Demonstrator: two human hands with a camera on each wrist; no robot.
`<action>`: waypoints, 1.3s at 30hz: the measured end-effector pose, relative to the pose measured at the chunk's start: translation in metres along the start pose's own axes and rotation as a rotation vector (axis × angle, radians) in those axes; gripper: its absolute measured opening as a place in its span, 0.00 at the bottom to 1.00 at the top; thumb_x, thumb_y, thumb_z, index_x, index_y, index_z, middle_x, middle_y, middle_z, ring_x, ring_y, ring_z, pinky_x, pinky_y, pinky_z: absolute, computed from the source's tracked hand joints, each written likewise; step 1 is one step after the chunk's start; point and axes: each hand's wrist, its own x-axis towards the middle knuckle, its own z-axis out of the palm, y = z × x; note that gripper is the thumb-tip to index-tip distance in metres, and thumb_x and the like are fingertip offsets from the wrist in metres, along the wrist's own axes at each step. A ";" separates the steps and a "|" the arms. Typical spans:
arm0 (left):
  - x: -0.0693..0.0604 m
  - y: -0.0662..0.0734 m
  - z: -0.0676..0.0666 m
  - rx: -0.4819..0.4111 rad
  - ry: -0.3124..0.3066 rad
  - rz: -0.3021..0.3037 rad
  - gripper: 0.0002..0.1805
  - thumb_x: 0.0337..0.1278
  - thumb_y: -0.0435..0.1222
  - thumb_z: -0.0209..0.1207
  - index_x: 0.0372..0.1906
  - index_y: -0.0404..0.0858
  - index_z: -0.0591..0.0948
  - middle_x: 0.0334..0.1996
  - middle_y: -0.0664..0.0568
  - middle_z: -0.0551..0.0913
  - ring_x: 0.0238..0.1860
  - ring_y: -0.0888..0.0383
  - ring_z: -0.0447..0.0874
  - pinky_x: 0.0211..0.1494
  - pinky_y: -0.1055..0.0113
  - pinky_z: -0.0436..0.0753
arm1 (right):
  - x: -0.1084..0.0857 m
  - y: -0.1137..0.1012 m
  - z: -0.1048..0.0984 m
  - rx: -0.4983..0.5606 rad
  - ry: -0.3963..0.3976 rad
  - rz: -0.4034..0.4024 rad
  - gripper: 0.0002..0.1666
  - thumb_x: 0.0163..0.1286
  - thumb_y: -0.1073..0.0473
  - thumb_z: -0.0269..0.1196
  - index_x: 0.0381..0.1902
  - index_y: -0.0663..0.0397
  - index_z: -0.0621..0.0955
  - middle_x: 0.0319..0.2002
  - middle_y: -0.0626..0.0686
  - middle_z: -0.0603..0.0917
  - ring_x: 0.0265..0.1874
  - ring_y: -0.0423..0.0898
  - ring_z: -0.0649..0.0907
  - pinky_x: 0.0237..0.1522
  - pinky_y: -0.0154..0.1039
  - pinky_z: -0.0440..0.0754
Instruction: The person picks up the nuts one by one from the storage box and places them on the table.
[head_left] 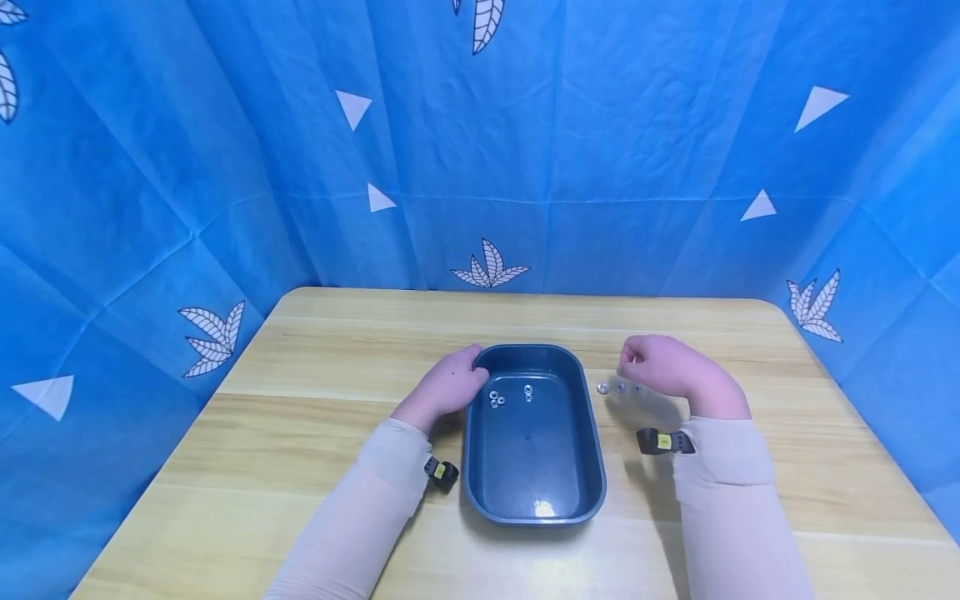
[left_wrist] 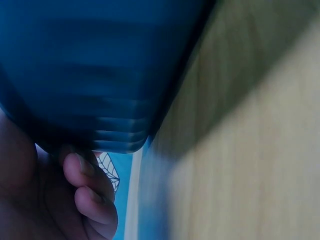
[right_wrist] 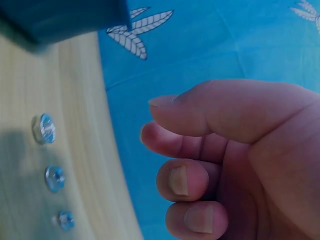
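A dark blue tray (head_left: pixel 536 467) stands on the table, its side filling much of the left wrist view (left_wrist: pixel 95 65). My left hand (head_left: pixel 447 385) grips its far left corner, thumb over the rim and fingers (left_wrist: pixel 95 205) curled outside. Inside lie small shiny nuts, three grouped at the left (head_left: pixel 493 396) and two together (head_left: pixel 528 389) beside them. Right of the tray, three shiny metal pieces (right_wrist: pixel 47 128) form a row on the table. Near them my right hand (head_left: pixel 675 371) hangs in the air, fingers loosely curled, a gap between thumb and forefinger, nothing visible between them.
The light wooden table (head_left: pixel 300 417) extends on both sides of the tray. A blue curtain (head_left: pixel 480 150) with white leaves and triangles hangs behind it and along both sides. Black straps with yellow labels are at the left wrist (head_left: pixel 441 472) and right wrist (head_left: pixel 664 442).
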 end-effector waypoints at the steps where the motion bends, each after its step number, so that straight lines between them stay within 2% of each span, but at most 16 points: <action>1: 0.000 0.000 0.000 0.001 0.001 0.000 0.27 0.72 0.43 0.48 0.71 0.39 0.71 0.66 0.46 0.77 0.68 0.45 0.72 0.70 0.44 0.69 | 0.000 -0.002 -0.001 -0.006 0.005 -0.002 0.07 0.70 0.56 0.57 0.35 0.51 0.79 0.30 0.49 0.79 0.34 0.48 0.77 0.37 0.45 0.75; 14: 0.001 -0.001 -0.001 -0.022 0.000 0.004 0.25 0.72 0.42 0.48 0.69 0.41 0.73 0.64 0.48 0.79 0.67 0.46 0.74 0.69 0.44 0.71 | -0.004 -0.029 -0.008 -0.041 0.041 -0.026 0.07 0.70 0.54 0.58 0.37 0.50 0.80 0.31 0.48 0.80 0.33 0.48 0.77 0.38 0.45 0.76; 28: -0.001 0.000 0.000 -0.036 -0.002 -0.014 0.25 0.72 0.42 0.48 0.69 0.42 0.73 0.64 0.48 0.79 0.67 0.47 0.73 0.68 0.44 0.72 | -0.009 -0.064 -0.005 -0.045 0.045 -0.091 0.04 0.71 0.56 0.59 0.37 0.48 0.80 0.26 0.46 0.79 0.27 0.45 0.76 0.32 0.43 0.75; 39: -0.002 0.002 0.000 -0.043 -0.003 -0.016 0.24 0.72 0.42 0.48 0.68 0.41 0.74 0.63 0.48 0.79 0.66 0.46 0.74 0.68 0.43 0.72 | -0.015 -0.080 -0.003 -0.061 0.052 -0.125 0.04 0.71 0.55 0.62 0.39 0.48 0.80 0.24 0.44 0.78 0.24 0.44 0.76 0.29 0.42 0.75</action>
